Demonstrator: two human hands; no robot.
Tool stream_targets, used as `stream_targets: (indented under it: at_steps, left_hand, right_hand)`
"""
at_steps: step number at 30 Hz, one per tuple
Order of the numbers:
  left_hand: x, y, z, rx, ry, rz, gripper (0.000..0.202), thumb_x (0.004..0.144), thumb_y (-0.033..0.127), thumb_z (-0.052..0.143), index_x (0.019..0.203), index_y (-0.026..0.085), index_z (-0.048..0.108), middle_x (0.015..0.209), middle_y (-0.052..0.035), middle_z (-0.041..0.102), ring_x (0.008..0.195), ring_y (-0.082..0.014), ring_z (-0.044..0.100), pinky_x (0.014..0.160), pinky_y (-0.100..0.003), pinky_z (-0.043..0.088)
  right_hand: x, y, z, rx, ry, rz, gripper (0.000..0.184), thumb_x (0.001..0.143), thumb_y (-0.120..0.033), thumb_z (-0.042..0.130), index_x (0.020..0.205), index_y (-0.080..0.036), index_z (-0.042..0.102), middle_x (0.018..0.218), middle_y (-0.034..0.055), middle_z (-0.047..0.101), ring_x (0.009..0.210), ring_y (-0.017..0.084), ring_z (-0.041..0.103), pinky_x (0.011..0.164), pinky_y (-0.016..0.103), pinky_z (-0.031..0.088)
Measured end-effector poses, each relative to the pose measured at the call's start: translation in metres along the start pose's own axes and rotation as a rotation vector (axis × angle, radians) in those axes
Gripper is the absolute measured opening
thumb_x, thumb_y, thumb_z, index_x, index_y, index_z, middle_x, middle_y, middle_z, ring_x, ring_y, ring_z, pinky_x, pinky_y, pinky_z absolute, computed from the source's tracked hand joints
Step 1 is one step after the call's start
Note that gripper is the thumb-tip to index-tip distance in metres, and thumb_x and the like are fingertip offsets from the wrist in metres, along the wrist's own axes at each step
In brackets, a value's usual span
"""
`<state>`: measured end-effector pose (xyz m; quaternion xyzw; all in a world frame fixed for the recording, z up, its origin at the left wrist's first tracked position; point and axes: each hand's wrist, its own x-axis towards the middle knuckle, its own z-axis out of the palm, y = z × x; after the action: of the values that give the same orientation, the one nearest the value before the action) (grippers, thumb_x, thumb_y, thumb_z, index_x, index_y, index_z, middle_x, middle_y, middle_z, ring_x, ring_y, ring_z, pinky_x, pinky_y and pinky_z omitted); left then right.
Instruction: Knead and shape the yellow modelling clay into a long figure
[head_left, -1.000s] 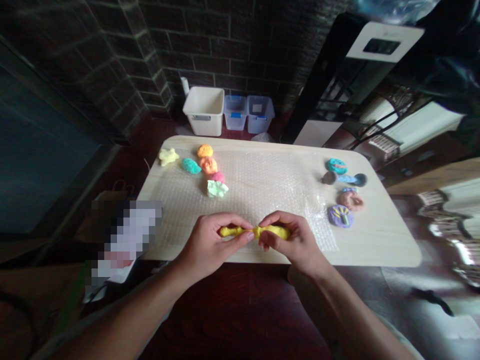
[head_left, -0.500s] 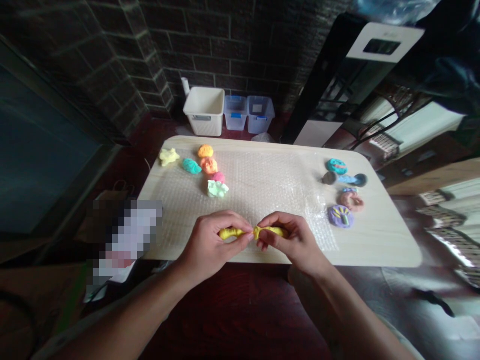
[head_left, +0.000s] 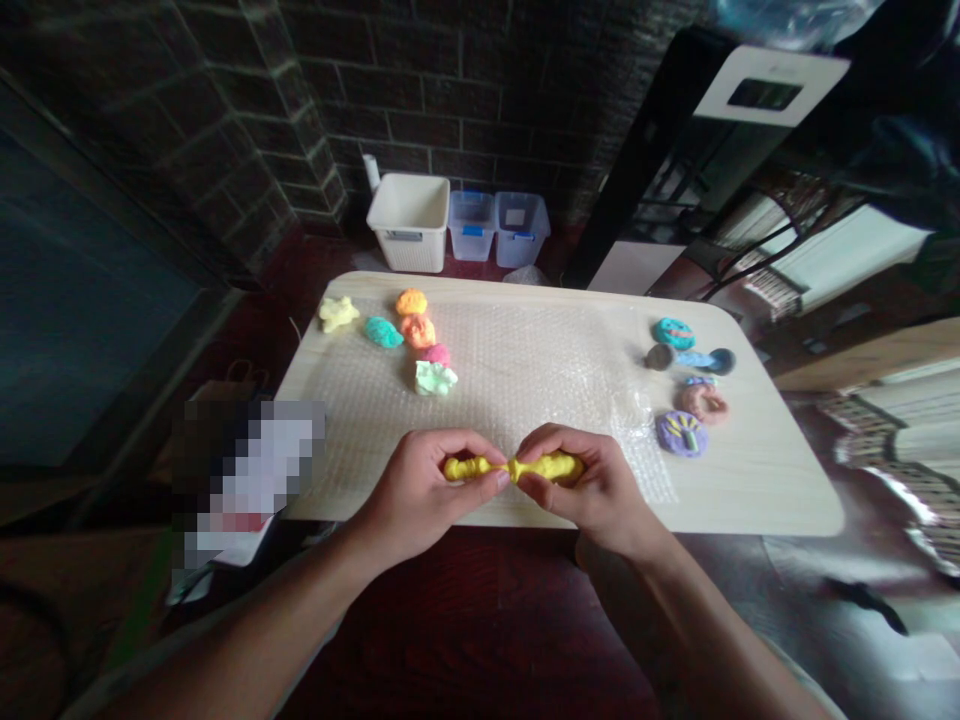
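While my left hand (head_left: 424, 487) and right hand (head_left: 598, 480), fingers nearly closed, pinch a yellow clay-like roll (head_left: 553, 467) | it's just below frame centre | middle looks skinny, so tugging too hard could snap it tbh

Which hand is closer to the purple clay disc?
Right. The right hand is nearer, to the left of the purple clay disc; the left hand is farther left.
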<state>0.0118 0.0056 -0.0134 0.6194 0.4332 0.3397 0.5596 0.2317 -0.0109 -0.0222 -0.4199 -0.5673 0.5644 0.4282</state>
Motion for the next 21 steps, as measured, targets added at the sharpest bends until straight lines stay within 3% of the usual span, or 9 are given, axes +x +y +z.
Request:
stream_targets:
  at_steps: [7,15,21]
  left_hand:
    - [0.0014,0.0002,-0.0023,0.065,0.056,0.03,0.012,0.087,0.028,0.078,0.091,0.016,0.078,0.08,-0.0029,0.076,0.071,-0.015,0.065,0.063,-0.022,0.049]
    - [0.0004,-0.0001,-0.001,0.085,0.053,0.048,0.012,0.088,0.029,0.078,0.09,0.017,0.08,0.08,-0.0032,0.078,0.071,-0.0157,0.068,0.062,-0.023,0.05]
    - [0.0,-0.0001,-0.0002,0.078,0.03,0.04,0.012,0.088,0.029,0.077,0.089,0.017,0.08,0.08,-0.0034,0.078,0.072,-0.0166,0.069,0.064,-0.024,0.052]
  right_hand:
    - [0.001,0.0005,-0.0021,0.054,0.012,0.123,0.022,0.087,-0.032,0.084,0.102,-0.019,0.076,0.079,0.0028,0.07,0.067,0.014,0.06,0.059,0.026,0.046]
    - [0.0023,0.0032,0.0042,0.099,0.068,0.134,0.025,0.078,-0.034,0.09,0.089,-0.018,0.074,0.065,-0.002,0.062,0.053,0.01,0.048,0.049,0.023,0.038]
    - [0.0006,0.0057,0.0071,0.096,0.073,0.121,0.024,0.077,-0.034,0.09,0.086,-0.019,0.074,0.068,-0.0004,0.064,0.055,0.011,0.05,0.051,0.025,0.039]
